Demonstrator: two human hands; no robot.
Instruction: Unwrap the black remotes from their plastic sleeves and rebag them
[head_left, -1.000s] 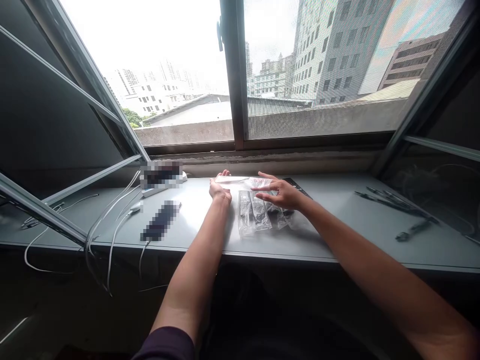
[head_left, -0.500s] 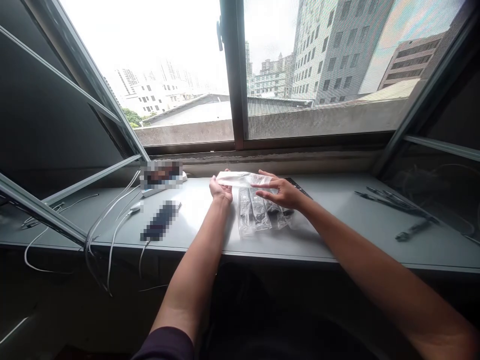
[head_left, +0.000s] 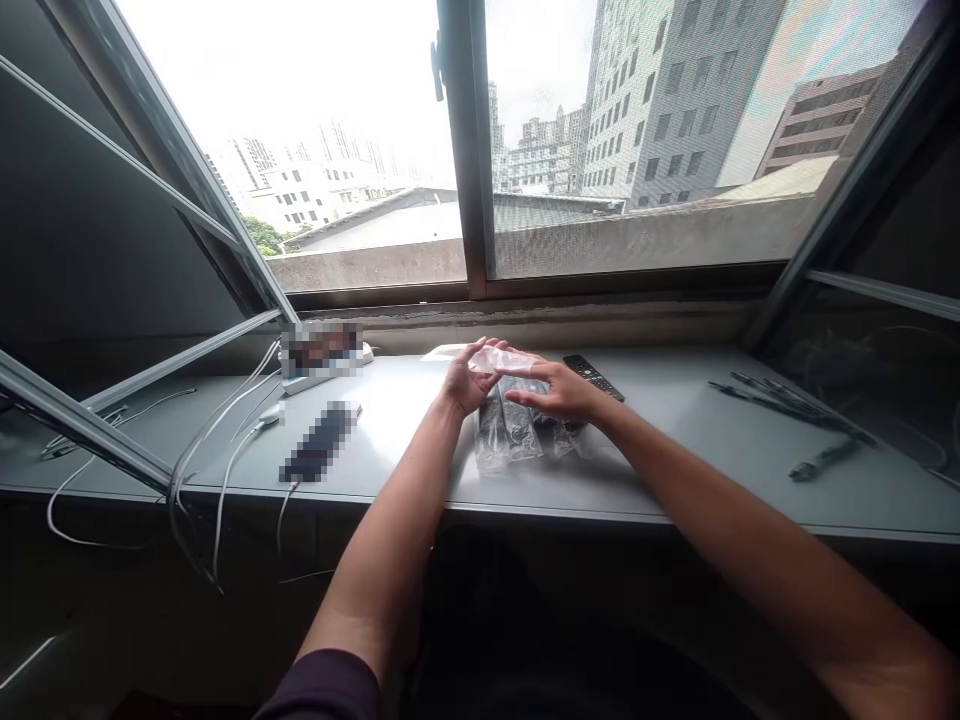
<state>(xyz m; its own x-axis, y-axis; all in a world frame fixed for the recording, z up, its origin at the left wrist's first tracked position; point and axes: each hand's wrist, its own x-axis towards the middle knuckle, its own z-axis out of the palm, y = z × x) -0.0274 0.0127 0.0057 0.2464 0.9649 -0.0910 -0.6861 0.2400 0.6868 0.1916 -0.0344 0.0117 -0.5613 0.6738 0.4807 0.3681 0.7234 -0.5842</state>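
Observation:
A translucent white plastic bag [head_left: 501,359], folded into a narrow strip, spans the space between my hands above the table. My left hand [head_left: 466,382] is turned palm up and grips the bag's left end with thumb and fingers. From the other side, my right hand [head_left: 561,390] reaches in with its fingers stretched out and its thumb apart; the fingertips touch the bag's right end. Clear plastic packets [head_left: 517,432] with grey and dark contents lie on the table just below, partly covered by both hands.
Behind my right hand lies a black remote control [head_left: 594,378]. A flat white thing [head_left: 444,352] sits behind my left hand. Left are a phone-like blurred object [head_left: 321,442], a power strip [head_left: 330,378] and white cables [head_left: 223,470]; dark cables [head_left: 795,408] lie right.
My left hand has moved right and slightly nearer, toward my right hand. The bag between them spans a shorter width, and the remote control and the flat white thing show more.

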